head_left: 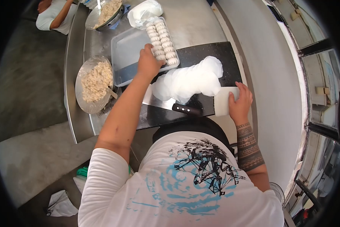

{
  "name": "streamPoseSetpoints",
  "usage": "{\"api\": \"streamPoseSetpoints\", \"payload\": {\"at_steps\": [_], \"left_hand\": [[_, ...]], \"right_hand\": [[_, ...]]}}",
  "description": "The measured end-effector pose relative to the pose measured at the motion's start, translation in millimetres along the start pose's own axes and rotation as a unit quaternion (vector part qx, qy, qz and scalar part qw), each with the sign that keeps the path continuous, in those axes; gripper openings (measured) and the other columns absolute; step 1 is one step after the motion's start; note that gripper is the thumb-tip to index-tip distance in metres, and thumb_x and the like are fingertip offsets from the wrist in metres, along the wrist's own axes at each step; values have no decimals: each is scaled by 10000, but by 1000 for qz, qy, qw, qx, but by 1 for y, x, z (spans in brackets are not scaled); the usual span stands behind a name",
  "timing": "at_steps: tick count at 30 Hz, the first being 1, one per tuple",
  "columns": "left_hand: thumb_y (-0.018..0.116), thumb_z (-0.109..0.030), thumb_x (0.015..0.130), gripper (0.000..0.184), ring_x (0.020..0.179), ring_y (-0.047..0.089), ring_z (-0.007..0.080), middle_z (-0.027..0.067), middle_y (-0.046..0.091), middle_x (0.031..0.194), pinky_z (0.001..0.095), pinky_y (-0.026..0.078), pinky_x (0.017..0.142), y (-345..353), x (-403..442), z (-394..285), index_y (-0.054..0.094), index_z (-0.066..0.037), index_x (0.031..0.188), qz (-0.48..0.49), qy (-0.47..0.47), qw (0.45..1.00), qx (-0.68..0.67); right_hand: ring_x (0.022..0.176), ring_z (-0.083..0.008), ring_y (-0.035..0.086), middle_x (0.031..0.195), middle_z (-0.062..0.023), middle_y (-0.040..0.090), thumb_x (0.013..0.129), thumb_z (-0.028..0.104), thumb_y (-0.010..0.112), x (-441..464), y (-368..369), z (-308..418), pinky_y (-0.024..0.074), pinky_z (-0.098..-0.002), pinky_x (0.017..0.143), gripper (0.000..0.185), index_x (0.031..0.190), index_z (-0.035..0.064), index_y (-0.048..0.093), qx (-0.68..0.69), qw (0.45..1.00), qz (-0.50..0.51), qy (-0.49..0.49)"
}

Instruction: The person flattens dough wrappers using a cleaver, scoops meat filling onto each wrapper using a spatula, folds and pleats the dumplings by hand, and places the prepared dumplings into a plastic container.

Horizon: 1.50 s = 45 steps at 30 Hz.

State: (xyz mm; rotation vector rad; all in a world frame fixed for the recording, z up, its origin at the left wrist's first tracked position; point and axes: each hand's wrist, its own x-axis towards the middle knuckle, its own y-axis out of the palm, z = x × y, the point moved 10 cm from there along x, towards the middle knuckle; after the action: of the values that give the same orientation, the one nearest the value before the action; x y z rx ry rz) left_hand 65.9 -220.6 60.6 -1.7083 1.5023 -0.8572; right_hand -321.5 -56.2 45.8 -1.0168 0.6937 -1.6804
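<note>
My left hand (150,62) reaches into a clear plastic container (119,43), its thumb and fingers curled around a pleated dumpling at the near end of the left row. Two rows of white dumplings (165,39) line the container's right side. My right hand (241,103) grips a flat white rectangular piece (221,102) at the right edge of the black board (228,56). Overlapping round white dough wrappers (188,79) are spread across the board. Below them lies a wide-bladed knife with a black handle (185,109), its blade partly under the wrappers.
A bowl of pale chopped filling (96,83) with a utensil stands left of the container. Another filling bowl (108,15) and a white plastic bag (145,13) are farther back. At the upper left is another person (56,17). A wall (275,75) runs along the right.
</note>
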Motion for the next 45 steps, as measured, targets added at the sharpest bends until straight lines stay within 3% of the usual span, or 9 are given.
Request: {"api": "streamPoseSetpoints", "payload": {"at_steps": [3,7,10,16,25,32,38,45], "left_hand": [[943,-155,700,934,1181,625,440,250,545,1341,472,537,1016,-16,-13,-5,429,-68,1475,43,-29,997,50],[839,-107,827,752,1142,646,363,212,565,1334,435,544,974,-52,-58,-12,473,-65,1483,-75,74,992,-74],[784,-88,875,599,1094,653,313,176,600,1292,415,540,950,-68,-109,-20,545,-48,1423,-87,126,983,-96],[733,7,902,410,1014,668,229,131,651,1200,345,544,900,-74,-189,5,632,-16,1298,-77,78,982,-154],[721,20,898,326,983,675,228,115,677,1171,338,559,879,-72,-239,51,680,-30,1217,-111,0,978,-176],[713,31,907,290,983,688,233,127,687,1193,330,563,876,-72,-245,49,693,-22,1192,-126,6,971,-201],[712,32,914,274,994,693,234,130,694,1182,329,567,876,-64,-243,41,691,-15,1183,-101,25,974,-200],[715,29,916,252,993,699,243,131,699,1177,330,571,872,-69,-242,36,697,-13,1165,-104,40,973,-203]], "right_hand": [[1238,-322,562,1306,-80,664,923,170,692,13,-2,33,394,-497,1070,334,1254,123,703,24,998,28,-60],[1153,-278,599,1190,-44,715,923,122,667,29,18,84,414,-467,1024,277,1187,125,750,38,980,63,-187],[1149,-274,594,1208,-34,709,917,89,660,45,42,102,407,-457,1037,290,1190,114,755,25,967,79,-239],[1138,-248,599,1179,-41,713,899,98,654,55,70,111,408,-460,1033,286,1159,100,772,-23,944,116,-307],[1132,-252,601,1099,-28,706,888,94,683,59,65,125,410,-467,1044,178,1043,111,768,4,925,141,-352],[1113,-245,601,1109,-20,703,878,103,697,59,62,122,413,-452,1046,220,1090,123,753,-19,904,174,-389],[1156,-247,597,1193,-16,705,867,82,724,62,79,131,412,-456,1073,160,1025,106,737,-13,890,196,-411],[1119,-249,611,1137,-22,710,886,90,689,50,54,129,418,-447,1066,146,1025,98,734,-16,878,200,-434]]}}
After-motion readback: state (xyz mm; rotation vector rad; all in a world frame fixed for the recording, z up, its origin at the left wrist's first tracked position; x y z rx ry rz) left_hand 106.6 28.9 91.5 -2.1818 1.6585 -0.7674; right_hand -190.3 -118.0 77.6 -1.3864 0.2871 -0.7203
